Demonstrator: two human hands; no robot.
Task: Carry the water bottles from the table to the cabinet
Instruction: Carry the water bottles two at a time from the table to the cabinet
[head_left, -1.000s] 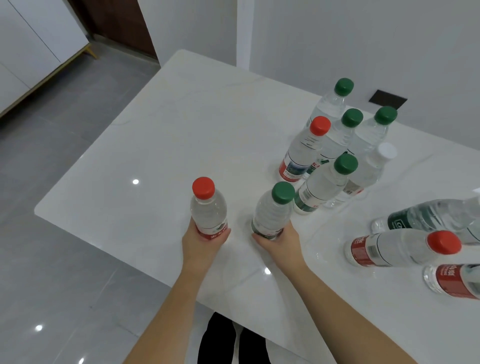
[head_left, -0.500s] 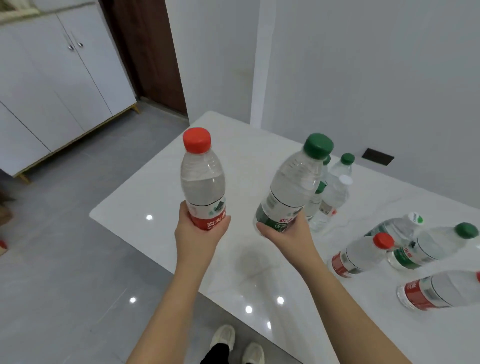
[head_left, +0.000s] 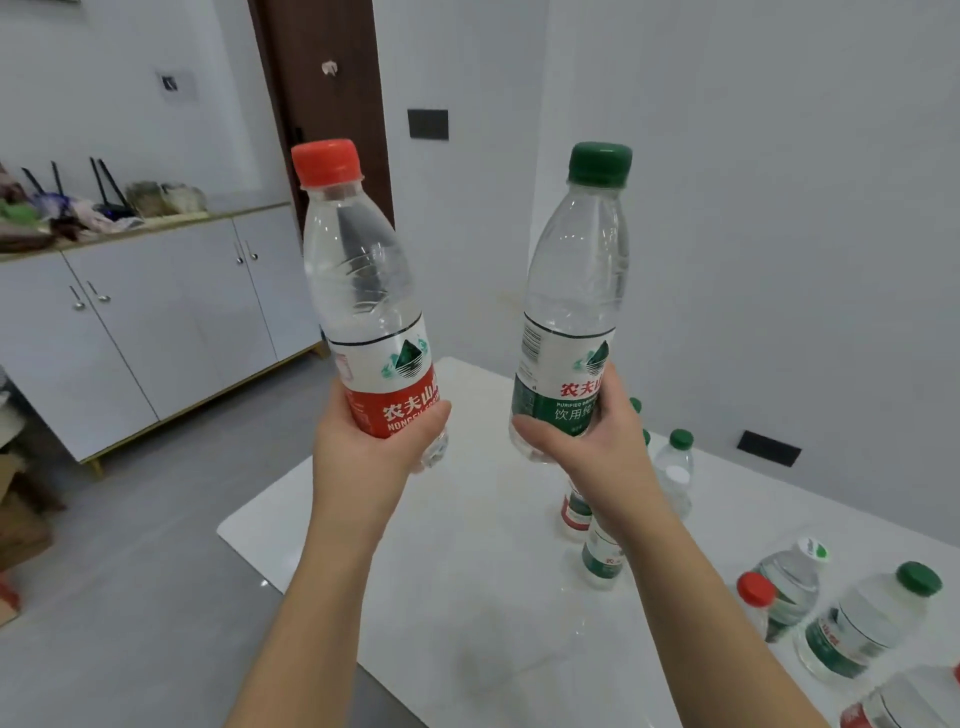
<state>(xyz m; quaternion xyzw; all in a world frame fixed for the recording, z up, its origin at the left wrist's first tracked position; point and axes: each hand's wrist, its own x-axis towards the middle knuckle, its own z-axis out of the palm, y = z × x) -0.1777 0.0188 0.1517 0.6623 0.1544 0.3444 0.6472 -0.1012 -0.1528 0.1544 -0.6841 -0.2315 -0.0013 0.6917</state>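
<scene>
My left hand (head_left: 371, 452) grips the lower part of a red-capped water bottle (head_left: 358, 280), held upright high above the white table (head_left: 467, 597). My right hand (head_left: 592, 447) holds a green-capped water bottle (head_left: 576, 291) by its green label, tilted slightly right. Several more bottles stay on the table: some stand behind my right forearm (head_left: 675, 473), others lie at the right edge (head_left: 857, 629). The white cabinet (head_left: 171, 322) with closed doors stands at the left along the wall.
The cabinet top carries bags and clutter (head_left: 78, 213). A dark brown door (head_left: 322, 104) is behind the bottles. Cardboard boxes (head_left: 21, 519) sit on the grey floor at the far left. Open floor lies between table and cabinet.
Both hands have lifted their bottles from the table up to chest height. My view has risen and turned left, bringing the cabinet into sight.
</scene>
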